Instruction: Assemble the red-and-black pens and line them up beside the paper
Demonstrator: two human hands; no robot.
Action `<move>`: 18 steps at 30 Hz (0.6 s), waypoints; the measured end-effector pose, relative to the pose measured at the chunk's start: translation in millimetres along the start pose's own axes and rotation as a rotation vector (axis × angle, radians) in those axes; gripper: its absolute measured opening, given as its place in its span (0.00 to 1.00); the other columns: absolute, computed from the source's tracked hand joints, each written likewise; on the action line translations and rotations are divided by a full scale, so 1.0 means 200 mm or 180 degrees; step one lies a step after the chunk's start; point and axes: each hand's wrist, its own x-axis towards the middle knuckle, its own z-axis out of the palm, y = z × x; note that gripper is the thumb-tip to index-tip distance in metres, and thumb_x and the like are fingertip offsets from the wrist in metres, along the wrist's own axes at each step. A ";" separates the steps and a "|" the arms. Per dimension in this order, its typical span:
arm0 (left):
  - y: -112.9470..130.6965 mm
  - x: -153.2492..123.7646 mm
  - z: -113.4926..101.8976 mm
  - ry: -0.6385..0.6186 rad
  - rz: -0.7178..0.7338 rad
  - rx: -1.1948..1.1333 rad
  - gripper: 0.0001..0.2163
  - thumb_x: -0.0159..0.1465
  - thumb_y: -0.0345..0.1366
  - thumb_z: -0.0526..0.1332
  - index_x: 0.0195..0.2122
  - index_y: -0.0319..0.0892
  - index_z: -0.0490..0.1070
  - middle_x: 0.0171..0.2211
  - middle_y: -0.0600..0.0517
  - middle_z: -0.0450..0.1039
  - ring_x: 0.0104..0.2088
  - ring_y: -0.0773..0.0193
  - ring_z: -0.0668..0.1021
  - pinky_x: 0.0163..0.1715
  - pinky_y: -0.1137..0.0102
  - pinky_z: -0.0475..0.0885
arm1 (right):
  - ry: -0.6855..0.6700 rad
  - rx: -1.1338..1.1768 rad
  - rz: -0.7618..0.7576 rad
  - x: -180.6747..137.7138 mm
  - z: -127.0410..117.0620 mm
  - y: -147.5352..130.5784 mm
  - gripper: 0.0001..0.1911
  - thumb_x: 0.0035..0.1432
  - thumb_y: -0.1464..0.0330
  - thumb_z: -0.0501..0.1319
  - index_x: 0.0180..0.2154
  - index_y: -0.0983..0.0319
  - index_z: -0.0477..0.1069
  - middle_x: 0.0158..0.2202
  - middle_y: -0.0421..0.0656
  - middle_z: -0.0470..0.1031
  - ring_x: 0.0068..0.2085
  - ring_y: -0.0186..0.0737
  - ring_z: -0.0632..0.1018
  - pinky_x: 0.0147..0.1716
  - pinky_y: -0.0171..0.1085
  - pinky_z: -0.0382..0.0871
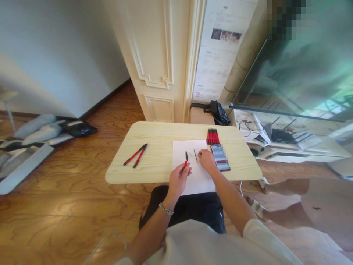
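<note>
My left hand (179, 179) is closed round a red pen barrel (185, 164) over a white sheet of paper (193, 173) on the pale wooden table (154, 132). A small black pen part (186, 155) lies just beyond the barrel's tip. My right hand (206, 160) rests on the paper with fingers curled, beside a thin dark refill (195, 155); whether it pinches anything is unclear. A row of several red and black pens (213, 136) lies at the table's far edge. Two more red and black pens (136, 154) lie at the left.
A phone (220, 157) lies right of the paper. A black bag (217, 111) sits behind the table by a cream door (154, 55). A low white shelf with cables (275, 140) stands at right under a glass pane. Grey bundles (41, 129) lie on the wooden floor at left.
</note>
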 end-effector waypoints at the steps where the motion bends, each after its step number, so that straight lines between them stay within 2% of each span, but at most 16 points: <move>1: 0.00 0.00 0.00 -0.0022 0.0003 0.0018 0.19 0.61 0.47 0.60 0.46 0.39 0.73 0.34 0.47 0.78 0.31 0.63 0.79 0.35 0.68 0.75 | 0.0049 0.0096 -0.0008 0.00 0.00 0.00 0.09 0.59 0.70 0.56 0.36 0.64 0.75 0.39 0.50 0.75 0.42 0.41 0.75 0.42 0.35 0.63; 3: 0.00 0.00 0.00 -0.0069 0.0022 0.0095 0.19 0.61 0.47 0.60 0.46 0.39 0.74 0.34 0.47 0.78 0.32 0.63 0.79 0.36 0.68 0.74 | 0.0128 0.0532 -0.0020 -0.01 -0.02 0.00 0.08 0.58 0.70 0.56 0.36 0.64 0.74 0.37 0.49 0.76 0.40 0.40 0.75 0.42 0.36 0.64; 5: 0.00 0.01 0.00 -0.0151 0.0054 0.0222 0.19 0.62 0.47 0.59 0.47 0.40 0.73 0.35 0.47 0.78 0.33 0.62 0.79 0.37 0.68 0.74 | 0.0092 0.1322 -0.0026 -0.04 -0.04 -0.01 0.10 0.58 0.68 0.56 0.39 0.63 0.74 0.35 0.46 0.76 0.37 0.38 0.75 0.40 0.36 0.66; 8: 0.01 0.01 0.01 -0.0296 0.0133 0.0390 0.18 0.62 0.46 0.58 0.48 0.41 0.73 0.36 0.47 0.78 0.34 0.61 0.79 0.39 0.67 0.74 | -0.0129 0.2634 -0.0141 -0.11 -0.08 -0.05 0.15 0.57 0.63 0.57 0.43 0.63 0.73 0.33 0.44 0.76 0.32 0.36 0.75 0.34 0.35 0.69; 10: 0.01 0.02 0.01 -0.0362 0.0180 0.0439 0.18 0.63 0.46 0.58 0.48 0.42 0.73 0.37 0.48 0.78 0.35 0.61 0.79 0.39 0.67 0.74 | -0.0265 0.3155 -0.0242 -0.17 -0.10 -0.08 0.17 0.55 0.61 0.58 0.43 0.63 0.74 0.33 0.44 0.76 0.31 0.35 0.74 0.33 0.35 0.70; 13: 0.01 0.02 0.03 -0.0394 0.0263 0.0548 0.17 0.63 0.46 0.57 0.47 0.42 0.74 0.37 0.48 0.78 0.35 0.61 0.79 0.39 0.67 0.74 | -0.0352 0.3368 -0.0275 -0.23 -0.14 -0.12 0.15 0.53 0.61 0.61 0.40 0.63 0.75 0.32 0.43 0.77 0.29 0.34 0.74 0.30 0.34 0.68; 18: 0.02 0.02 0.02 -0.0450 0.0394 0.0878 0.16 0.64 0.46 0.56 0.46 0.42 0.74 0.35 0.49 0.78 0.34 0.61 0.79 0.37 0.69 0.73 | -0.0336 0.3182 -0.0259 -0.25 -0.15 -0.13 0.13 0.52 0.62 0.63 0.37 0.63 0.77 0.30 0.43 0.77 0.30 0.35 0.74 0.29 0.34 0.67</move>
